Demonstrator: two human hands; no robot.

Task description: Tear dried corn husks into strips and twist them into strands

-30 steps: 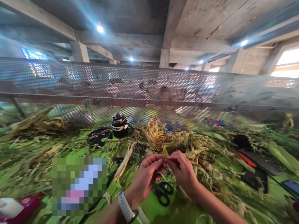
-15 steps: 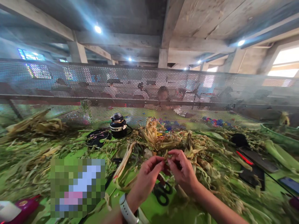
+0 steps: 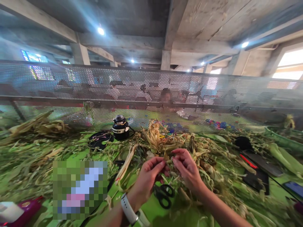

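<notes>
My left hand (image 3: 149,170), with a white watch band (image 3: 129,209) on its wrist, pinches a small yellowish piece of dried corn husk (image 3: 166,156) between thumb and fingers. Just to its right, my right hand (image 3: 186,167) is held close to the piece, thumb and index fingertip slightly apart, nothing clear between them. Below both hands, black-handled scissors (image 3: 164,196) lie on the green table (image 3: 151,214); their blades are hidden. A bunch of dried husks (image 3: 152,137) stands up behind the hands.
Loose husk strips cover much of the table. A black jar-like container (image 3: 120,127) stands behind, left of centre. Phones (image 3: 294,189) and dark flat objects lie right, a magenta tool (image 3: 27,208) at front left. A perforated metal screen (image 3: 142,85) runs across; people sit beyond.
My right hand has drawn slightly away from my left, and its thumb and index finger have parted. The husk piece stays in my left fingers. The view has shifted slightly.
</notes>
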